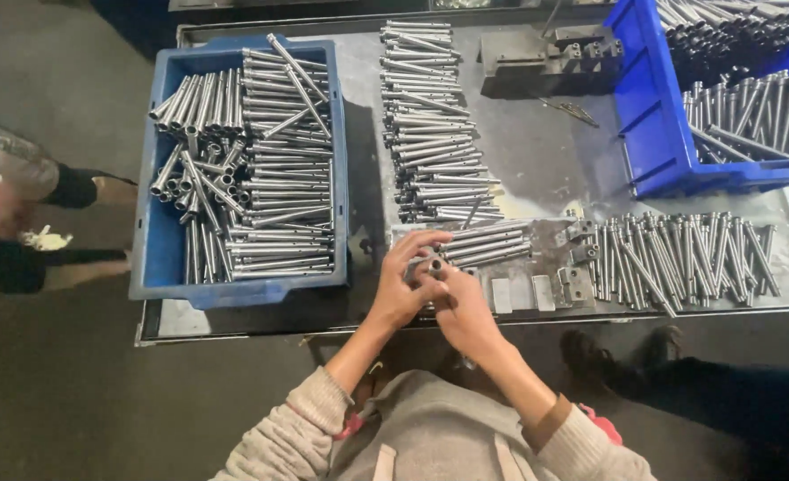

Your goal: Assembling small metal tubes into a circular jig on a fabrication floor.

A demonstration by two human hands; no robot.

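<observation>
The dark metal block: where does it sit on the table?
In the head view the dark metal block sits at the table's far edge, between the middle pile of steel rods and the right blue bin.

Packages: you have none in view on the counter (537,151).
Labels: none that you can make out.
Signs: none.
Screens: none.

free: bare table (537,160) centre-right | blocked: left blue bin (167,240), rod rows (430,125), metal block (537,58)
</observation>
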